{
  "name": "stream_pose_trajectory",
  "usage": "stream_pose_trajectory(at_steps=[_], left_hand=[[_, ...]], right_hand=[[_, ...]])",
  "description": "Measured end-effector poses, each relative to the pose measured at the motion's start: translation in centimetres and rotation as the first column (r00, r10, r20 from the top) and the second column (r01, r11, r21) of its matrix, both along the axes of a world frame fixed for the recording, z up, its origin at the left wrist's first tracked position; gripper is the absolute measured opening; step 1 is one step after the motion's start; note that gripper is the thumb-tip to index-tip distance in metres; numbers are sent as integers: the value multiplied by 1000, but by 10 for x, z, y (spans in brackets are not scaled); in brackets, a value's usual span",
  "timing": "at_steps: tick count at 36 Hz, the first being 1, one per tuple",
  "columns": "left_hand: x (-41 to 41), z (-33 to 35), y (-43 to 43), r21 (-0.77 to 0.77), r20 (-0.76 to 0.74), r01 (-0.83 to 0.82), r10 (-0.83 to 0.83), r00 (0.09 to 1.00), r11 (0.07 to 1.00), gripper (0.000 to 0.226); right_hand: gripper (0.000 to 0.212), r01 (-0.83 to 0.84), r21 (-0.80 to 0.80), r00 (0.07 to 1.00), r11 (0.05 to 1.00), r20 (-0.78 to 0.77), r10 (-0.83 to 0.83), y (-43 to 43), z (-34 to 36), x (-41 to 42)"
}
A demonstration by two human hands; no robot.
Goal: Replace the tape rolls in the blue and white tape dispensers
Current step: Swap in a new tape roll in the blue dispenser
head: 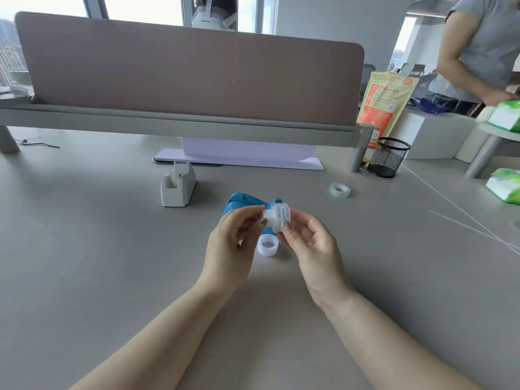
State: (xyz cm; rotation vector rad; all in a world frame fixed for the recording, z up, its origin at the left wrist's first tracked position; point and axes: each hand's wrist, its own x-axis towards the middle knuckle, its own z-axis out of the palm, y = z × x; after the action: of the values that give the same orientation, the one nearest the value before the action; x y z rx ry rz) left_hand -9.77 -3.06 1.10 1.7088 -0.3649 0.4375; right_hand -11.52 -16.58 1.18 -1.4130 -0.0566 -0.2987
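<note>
Above the grey desk I hold a tape roll [282,216] with a printed label, pinched in my right hand [306,240]. My left hand [233,243] grips a white plastic hub [268,215] that pokes out of the roll's left side. Right behind my fingers lies the blue tape dispenser [242,205], partly hidden by them. Below the roll, a white ring-shaped core [268,245] rests on the desk. The white tape dispenser [177,185] stands further back on the left. Another clear tape roll [340,190] lies flat to the right.
A black mesh pen cup [387,157] stands at the back right by a desk divider panel [191,71]. White paper sheets [247,156] lie under the divider. Green wipe packs [505,188] and thin white cords [464,218] are on the right. A person stands at the far right.
</note>
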Motion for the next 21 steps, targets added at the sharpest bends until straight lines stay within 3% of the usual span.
stream_pose_trajectory(at_steps=[6, 12, 21], left_hand=[[1, -3, -2, 16, -4, 25, -25, 1000, 1000, 19], [-1, 1, -2, 6, 15, 20, -20, 1000, 1000, 31], [0, 3, -2, -5, -43, 36, -37, 998, 999, 26]], right_hand=[[34, -41, -19, 999, 999, -4, 41, 1, -1, -1], [38, -49, 6, 999, 999, 12, 49, 0, -1, 0], [43, -48, 17, 999, 999, 13, 48, -1, -1, 0]])
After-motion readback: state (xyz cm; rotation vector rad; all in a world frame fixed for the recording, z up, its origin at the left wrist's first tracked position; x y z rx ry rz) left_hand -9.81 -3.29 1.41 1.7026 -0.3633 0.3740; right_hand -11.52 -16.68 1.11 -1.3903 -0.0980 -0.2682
